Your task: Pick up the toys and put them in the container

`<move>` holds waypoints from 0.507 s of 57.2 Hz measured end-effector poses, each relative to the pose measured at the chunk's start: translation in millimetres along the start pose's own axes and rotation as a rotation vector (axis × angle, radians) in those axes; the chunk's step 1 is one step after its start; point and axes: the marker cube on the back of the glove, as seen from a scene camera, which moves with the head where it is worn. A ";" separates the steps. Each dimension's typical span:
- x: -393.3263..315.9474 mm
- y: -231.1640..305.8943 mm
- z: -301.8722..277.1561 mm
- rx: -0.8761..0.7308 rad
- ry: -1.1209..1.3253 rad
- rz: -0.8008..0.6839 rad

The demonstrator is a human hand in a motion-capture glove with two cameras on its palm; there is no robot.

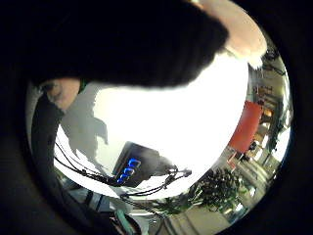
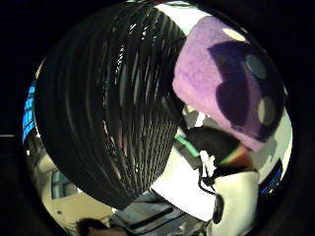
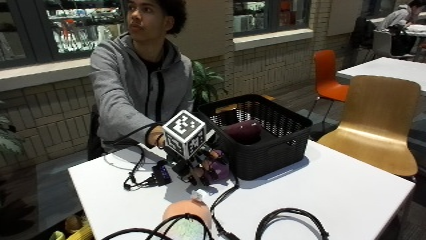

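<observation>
Brick walls and windows are standing behind your white table (image 3: 346, 185). You are sitting at its far side, with the black basket (image 3: 266, 145) resting on the tabletop and a dark purple toy (image 3: 243, 134) lying inside it. Your right hand (image 3: 200, 167) is curling its fingers around a purple toy (image 3: 218, 172), just left of the basket's near wall. A peach toy (image 3: 186, 212) is lying near the front edge.

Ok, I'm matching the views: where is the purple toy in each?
Outside view: purple toy in the right hand, beside the black basket.
Thumb side palm view: close, beside the basket's ribbed wall.
Little finger side palm view: not in it.
Shared landmark: the white table.
</observation>
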 end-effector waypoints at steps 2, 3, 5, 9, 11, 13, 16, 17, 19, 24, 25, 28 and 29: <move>-1.9 -0.9 4.1 0.005 -0.035 -0.004; -3.0 -1.2 6.0 0.007 -0.053 -0.005; -4.4 -1.7 8.3 0.011 -0.078 -0.004; -3.3 -3.9 8.7 0.010 -0.073 0.026; -3.1 -5.8 8.1 0.005 -0.072 0.042; -3.2 -8.5 7.2 0.007 -0.085 0.047; -3.8 -11.3 6.6 0.014 -0.109 0.043; -4.2 -11.8 7.0 0.018 -0.115 0.043; -5.5 -12.7 8.1 0.029 -0.122 0.041; -9.2 -13.1 10.8 0.046 -0.139 0.013; -9.7 -13.0 11.4 0.049 -0.147 0.008; -10.4 -12.8 11.2 0.070 -0.186 -0.011; -10.4 -12.5 10.2 0.085 -0.198 -0.020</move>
